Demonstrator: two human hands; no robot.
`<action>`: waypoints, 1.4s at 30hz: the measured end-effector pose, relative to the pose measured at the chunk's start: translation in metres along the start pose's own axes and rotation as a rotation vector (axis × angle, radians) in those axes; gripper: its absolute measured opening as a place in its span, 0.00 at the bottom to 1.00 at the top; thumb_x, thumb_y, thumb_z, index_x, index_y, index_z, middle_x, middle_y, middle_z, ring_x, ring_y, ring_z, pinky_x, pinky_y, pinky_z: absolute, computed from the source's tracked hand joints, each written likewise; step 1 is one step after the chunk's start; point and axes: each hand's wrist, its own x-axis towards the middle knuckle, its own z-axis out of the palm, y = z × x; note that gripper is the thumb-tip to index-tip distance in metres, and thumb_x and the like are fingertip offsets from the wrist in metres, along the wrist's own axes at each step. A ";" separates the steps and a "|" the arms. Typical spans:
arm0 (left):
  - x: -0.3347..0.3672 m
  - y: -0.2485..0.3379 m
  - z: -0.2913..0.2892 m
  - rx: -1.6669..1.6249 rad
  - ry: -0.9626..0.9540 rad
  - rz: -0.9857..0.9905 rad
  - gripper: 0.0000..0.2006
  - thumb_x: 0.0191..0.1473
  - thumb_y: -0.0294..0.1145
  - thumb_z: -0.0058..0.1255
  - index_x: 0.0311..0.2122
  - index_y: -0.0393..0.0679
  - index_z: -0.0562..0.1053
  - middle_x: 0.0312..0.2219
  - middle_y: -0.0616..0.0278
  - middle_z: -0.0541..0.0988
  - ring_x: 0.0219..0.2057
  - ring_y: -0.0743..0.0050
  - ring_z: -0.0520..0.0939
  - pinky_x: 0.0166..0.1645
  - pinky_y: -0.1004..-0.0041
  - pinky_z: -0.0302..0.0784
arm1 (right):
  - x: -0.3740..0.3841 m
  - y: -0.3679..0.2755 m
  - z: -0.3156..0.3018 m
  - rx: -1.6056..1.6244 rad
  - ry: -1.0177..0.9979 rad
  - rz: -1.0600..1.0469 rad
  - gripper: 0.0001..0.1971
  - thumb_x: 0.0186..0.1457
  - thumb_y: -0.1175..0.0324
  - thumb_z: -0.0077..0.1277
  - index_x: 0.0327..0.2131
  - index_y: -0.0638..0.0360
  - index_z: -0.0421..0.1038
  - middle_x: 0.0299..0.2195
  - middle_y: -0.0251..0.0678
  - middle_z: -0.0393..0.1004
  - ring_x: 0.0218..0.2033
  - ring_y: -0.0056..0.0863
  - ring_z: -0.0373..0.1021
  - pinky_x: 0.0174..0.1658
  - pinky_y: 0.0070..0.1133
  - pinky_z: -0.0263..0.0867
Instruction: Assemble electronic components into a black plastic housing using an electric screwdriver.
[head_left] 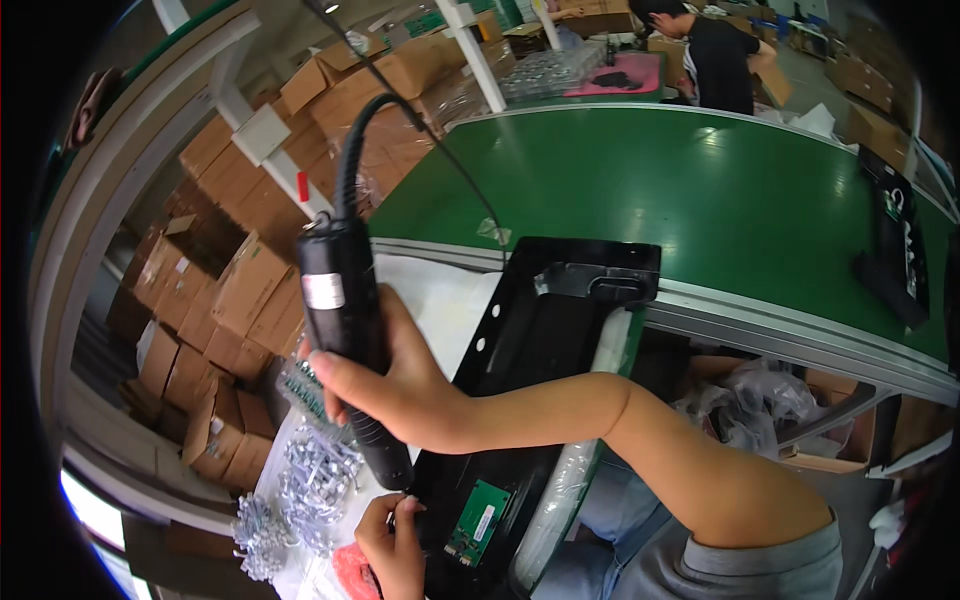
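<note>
My right hand [410, 385] is wrapped round a black electric screwdriver [338, 275], held upright with its cord rising from the top. The lower end of the screwdriver points down beside my left hand [392, 545]. The thumb and finger of that hand are pinched together just under the tip; whatever they hold is too small to make out. Both hands are at the left edge of a long black plastic housing [515, 350]. Inside the near end of the housing lies a green circuit board [480, 522] with a white label.
Bundled white cables [315, 485] and a red heap [355, 572] lie left of the housing. Beyond it runs a green work surface [590, 180], with another black housing [895, 235] at its right. Stacked cardboard boxes [245, 285] stand at left. A person [720, 60] works at the back.
</note>
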 end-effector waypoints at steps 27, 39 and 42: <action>0.047 -0.043 -0.040 0.191 0.056 -0.086 0.13 0.50 0.27 0.40 0.40 0.33 0.68 0.37 0.51 0.72 0.41 0.64 0.71 0.44 0.74 0.64 | 0.027 0.010 -0.011 0.159 0.201 0.163 0.16 0.43 0.71 0.52 0.34 0.63 0.57 0.22 0.36 0.66 0.15 0.21 0.64 0.19 0.19 0.63; 0.140 -0.112 -0.003 0.746 -0.289 0.098 0.11 0.41 0.27 0.48 0.34 0.40 0.70 0.29 0.51 0.72 0.34 0.53 0.73 0.36 0.63 0.69 | 0.053 -0.033 -0.038 -0.107 0.280 -0.118 0.13 0.47 0.64 0.45 0.32 0.65 0.62 0.25 0.40 0.68 0.19 0.24 0.63 0.23 0.22 0.62; 0.141 -0.117 0.007 0.892 -0.290 0.137 0.08 0.41 0.28 0.47 0.31 0.41 0.71 0.28 0.53 0.71 0.33 0.55 0.74 0.34 0.63 0.70 | 0.055 -0.033 -0.043 -0.093 0.247 -0.162 0.12 0.47 0.66 0.45 0.33 0.63 0.60 0.30 0.41 0.67 0.21 0.25 0.63 0.23 0.22 0.61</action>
